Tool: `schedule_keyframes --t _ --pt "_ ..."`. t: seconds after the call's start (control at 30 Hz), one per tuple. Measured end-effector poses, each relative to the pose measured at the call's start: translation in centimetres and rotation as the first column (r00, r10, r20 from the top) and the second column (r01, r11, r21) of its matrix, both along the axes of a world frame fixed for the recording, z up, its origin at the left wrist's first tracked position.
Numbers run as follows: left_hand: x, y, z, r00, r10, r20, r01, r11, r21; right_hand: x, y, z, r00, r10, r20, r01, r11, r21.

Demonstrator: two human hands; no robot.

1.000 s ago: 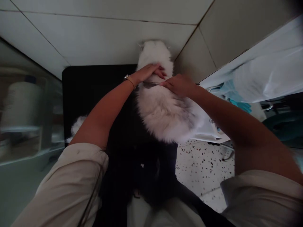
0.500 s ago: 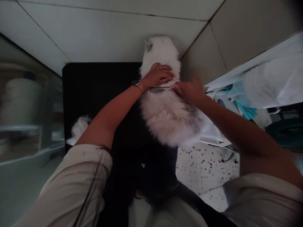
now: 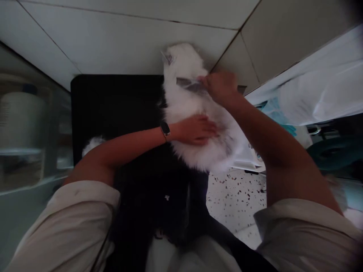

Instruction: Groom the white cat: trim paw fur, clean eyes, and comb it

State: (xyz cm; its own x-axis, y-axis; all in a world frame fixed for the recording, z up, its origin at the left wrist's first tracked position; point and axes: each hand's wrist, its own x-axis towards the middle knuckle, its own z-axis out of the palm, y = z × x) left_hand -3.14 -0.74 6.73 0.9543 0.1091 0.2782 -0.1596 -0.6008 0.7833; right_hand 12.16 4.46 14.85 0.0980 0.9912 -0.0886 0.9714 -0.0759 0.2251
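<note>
A fluffy white cat (image 3: 181,105) is on the black tabletop (image 3: 113,105), its head toward the tiled wall and its back to me. My right hand (image 3: 219,87) is closed around a metal comb (image 3: 193,85), whose toothed part lies over the fur behind the cat's head. Lower down, my left hand (image 3: 197,130) rests flat on the cat's back with its fingers stretched out, and holds nothing. A watch (image 3: 165,129) is on the left wrist. A tuft of loose white fur (image 3: 93,144) lies on the table, partly behind my left forearm.
Tiled wall (image 3: 127,41) closes off the far side and the right. A shelf with a white, blue-capped bottle (image 3: 21,117) stands at the left, blurred. On the right are a white plastic bag (image 3: 317,94), blue gloves (image 3: 289,129) and a teal round object (image 3: 334,151). Speckled floor (image 3: 235,196) shows below.
My left hand has moved from the cat's upper back down to its lower back. My right hand has carried the comb up toward the cat's neck. The view has shifted slightly.
</note>
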Motion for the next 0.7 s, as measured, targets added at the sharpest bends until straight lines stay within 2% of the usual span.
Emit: schedule_keyframes --t 0.07,0.1,0.13,0.17,0.2,0.23,0.27,0.3,0.33,0.4,0.43,0.5,0.6,0.7 --pt "-0.6 -1.6 1.1 0.981 -0.193 0.035 0.193 0.981 0.017 -0.2 -0.1 -1.1 0.993 0.115 0.030 -0.111 0.989 -0.095" --pt "-1.0 -1.7 1.8 0.976 -0.205 0.070 0.204 0.979 0.019 -0.2 -0.5 -1.4 0.985 0.168 0.041 -0.162 0.980 -0.119" --pt "-1.3 -1.2 2.6 0.983 -0.144 0.115 0.145 0.989 0.002 -0.2 -1.0 -1.5 0.977 0.204 0.055 -0.195 0.970 -0.144" --pt "-1.5 -0.2 3.2 0.986 -0.015 0.167 0.022 0.999 -0.037 -0.1 -1.6 -1.4 0.970 0.231 0.071 -0.217 0.962 -0.167" --pt "-1.6 1.2 3.6 0.961 0.171 0.218 -0.150 0.982 -0.111 0.0 -2.1 -1.3 0.963 0.256 0.088 -0.236 0.954 -0.185" --pt "-1.6 2.8 3.8 0.908 0.349 0.230 -0.305 0.929 -0.209 0.2 -2.7 -1.1 0.955 0.277 0.103 -0.254 0.947 -0.195" --pt "-1.5 4.6 3.7 0.845 0.480 0.237 -0.406 0.863 -0.300 0.4 -3.2 -1.0 0.948 0.297 0.112 -0.272 0.942 -0.196" --pt "-1.3 6.3 3.3 0.818 0.538 0.201 -0.444 0.814 -0.374 0.5 -3.7 -0.8 0.943 0.313 0.116 -0.288 0.939 -0.189" --pt "-0.9 7.8 2.6 0.835 0.536 0.126 -0.450 0.796 -0.404 0.7 -4.1 -0.8 0.940 0.322 0.115 -0.299 0.937 -0.179" --pt "-0.1 9.9 0.9 0.865 0.502 -0.005 -0.487 0.836 -0.252 0.9 -4.8 -0.8 0.947 0.300 0.112 -0.279 0.945 -0.170" --pt "0.3 10.5 0.0 0.870 0.492 -0.030 -0.491 0.860 -0.137 1.1 -5.1 -0.9 0.955 0.277 0.110 -0.256 0.951 -0.171" --pt "1.0 10.9 -1.7 0.871 0.490 -0.033 -0.489 0.872 0.040 1.3 -5.6 -1.2 0.962 0.254 0.102 -0.235 0.958 -0.164" --pt "1.5 10.9 -3.1 0.879 0.476 0.010 -0.473 0.872 0.125 1.7 -6.6 -1.6 0.959 0.264 0.100 -0.248 0.957 -0.151" --pt "1.6 11.2 -3.4 0.881 0.471 0.034 -0.470 0.867 0.166 1.7 -8.0 -1.2 0.945 0.326 0.024 -0.322 0.942 -0.096"
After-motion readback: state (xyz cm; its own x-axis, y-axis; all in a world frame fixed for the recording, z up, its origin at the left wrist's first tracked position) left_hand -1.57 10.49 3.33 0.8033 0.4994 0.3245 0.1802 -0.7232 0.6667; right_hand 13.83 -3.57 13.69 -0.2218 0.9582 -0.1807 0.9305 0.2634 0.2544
